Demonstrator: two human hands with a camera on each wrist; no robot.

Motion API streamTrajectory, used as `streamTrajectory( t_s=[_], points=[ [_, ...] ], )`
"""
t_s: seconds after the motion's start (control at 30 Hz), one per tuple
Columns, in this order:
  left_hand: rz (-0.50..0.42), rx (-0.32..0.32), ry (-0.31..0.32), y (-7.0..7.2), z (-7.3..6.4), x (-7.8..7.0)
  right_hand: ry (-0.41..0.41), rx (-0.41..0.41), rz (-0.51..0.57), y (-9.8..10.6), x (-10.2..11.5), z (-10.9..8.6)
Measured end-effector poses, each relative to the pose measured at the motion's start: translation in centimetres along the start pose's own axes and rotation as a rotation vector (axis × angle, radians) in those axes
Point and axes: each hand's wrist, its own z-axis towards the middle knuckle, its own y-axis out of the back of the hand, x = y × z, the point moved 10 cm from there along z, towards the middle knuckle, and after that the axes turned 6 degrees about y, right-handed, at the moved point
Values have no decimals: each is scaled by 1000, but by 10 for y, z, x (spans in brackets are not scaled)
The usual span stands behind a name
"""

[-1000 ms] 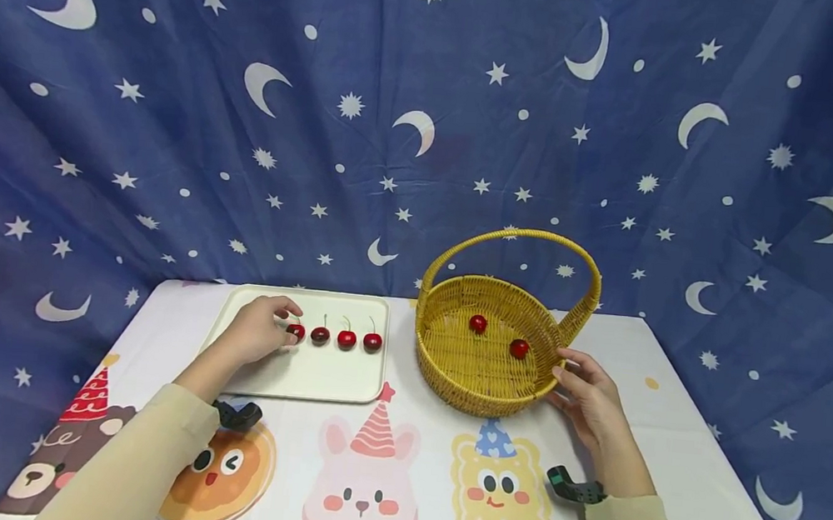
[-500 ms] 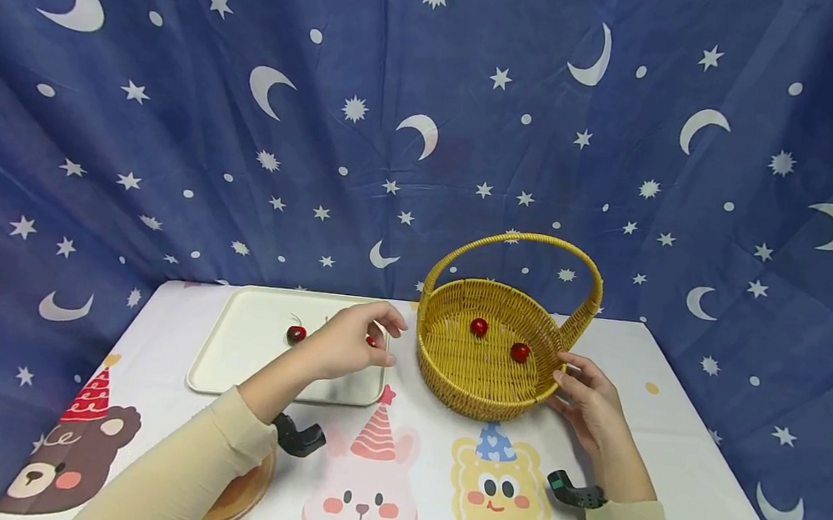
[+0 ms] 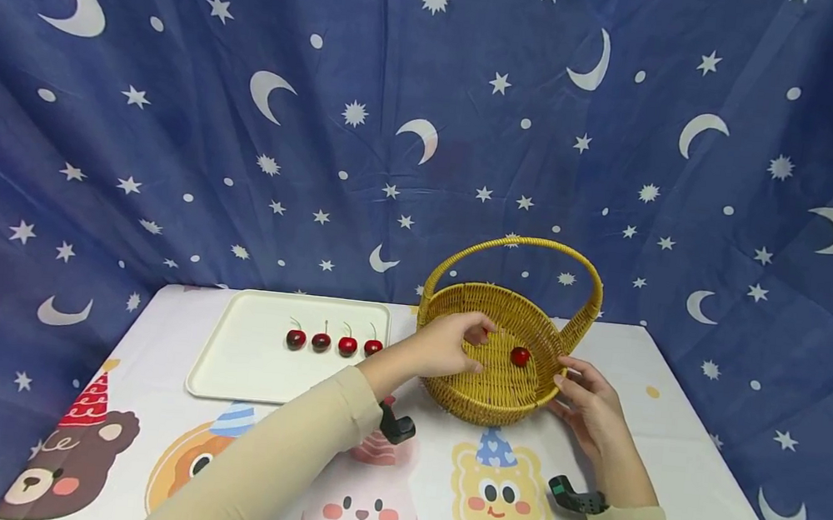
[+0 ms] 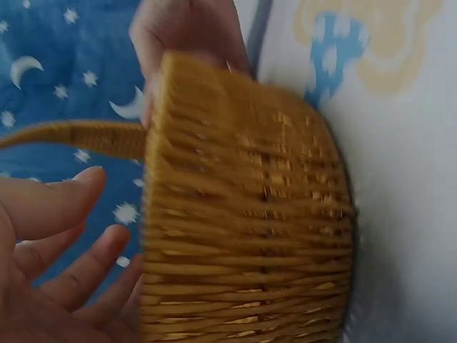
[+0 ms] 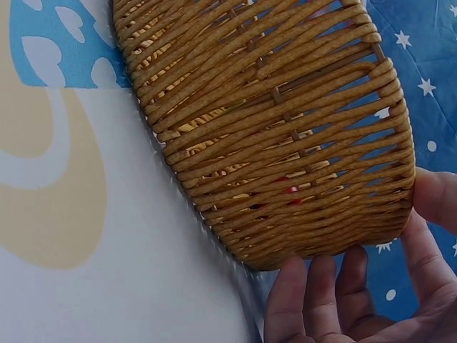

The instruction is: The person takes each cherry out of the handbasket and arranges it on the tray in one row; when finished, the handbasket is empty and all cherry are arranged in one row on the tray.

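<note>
My left hand (image 3: 449, 347) reaches over the left rim of a woven yellow basket (image 3: 481, 408) with a tall arched handle (image 3: 516, 241). Its fingers are spread and relaxed with nothing between them, as the left wrist view shows beside the wicker wall (image 4: 250, 214). At the basket's right side, my right hand (image 3: 591, 402) grips the rim; in the right wrist view, the thumb (image 5: 437, 196) is at the rim and the fingertips (image 5: 289, 286) lie against the outer wall. Inside sits a red cherry (image 3: 520, 356); a second is partly hidden behind my left hand.
Left of the basket lies a cream tray (image 3: 241, 360) with several stemmed cherries (image 3: 321, 342) in a row. A white tablecloth (image 3: 681, 486) with cartoon prints covers the table. Behind it hangs a blue curtain (image 3: 175, 103) with moons and stars.
My left hand has moved right, from the leftmost cherry on the tray, across the row, to over the basket. The cherries on the tray stay in place. My right hand still holds the basket rim.
</note>
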Motion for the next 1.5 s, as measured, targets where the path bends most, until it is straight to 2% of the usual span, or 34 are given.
streamTrajectory(
  t_s=[0.17,0.4,0.57,0.8,1.07,1.2,1.37,1.5],
  points=[
    [87,17,40,-10,26,14,4,1,-6,0,-1,0],
    [138,-26,138,-11,46,33,16,7,-3,-1,0,2],
    [126,0,168,-15,56,35,19,-16,20,3,2,1],
    [94,62,248,-21,56,46,6,-4,24,-1,1,2],
    [89,149,156,-37,55,42,-5,-3,14,-1,-1,1],
    [163,167,146,-44,51,41,-19,0,1,-3,-3,-1],
    [227,173,153,-47,51,38,-26,-19,-12,-1,-3,1],
    [233,137,146,-42,51,34,-28,-27,-15,0,-2,2]
  ],
)
